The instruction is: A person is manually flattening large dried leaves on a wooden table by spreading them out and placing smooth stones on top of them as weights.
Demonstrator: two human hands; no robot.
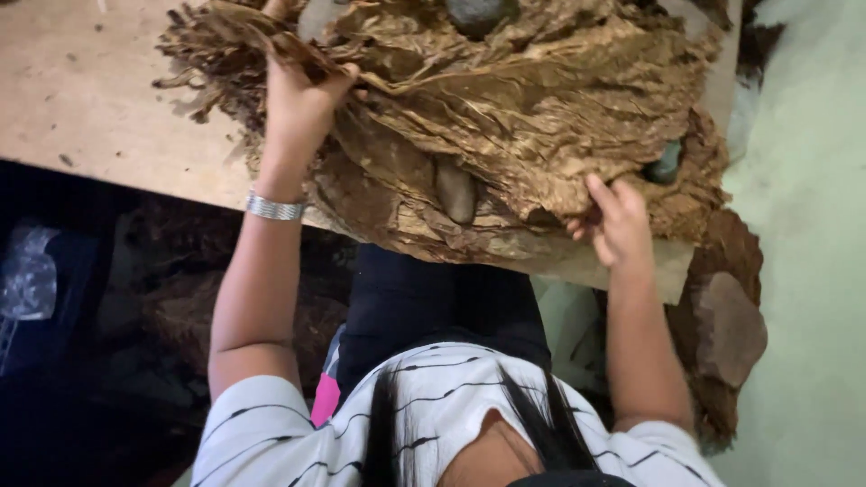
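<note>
A large pile of dried brown leaves [541,99] lies spread on a light wooden table [81,99]. My left hand [298,95], with a silver bracelet on the wrist, is closed around a bunch of leaves at the pile's left side. At the pile's near right edge, my right hand [613,221] pinches the leaves with its fingertips. Smooth grey stones rest on the pile: one in the middle [456,189], one at the top [478,13], and one by the right edge [667,162].
A second heap of brown leaves [722,271] with a flat stone [731,325] on it sits low at the right, beside a pale green floor [812,225]. Under the table at the left it is dark, with more leaves and a clear plastic bag [32,275].
</note>
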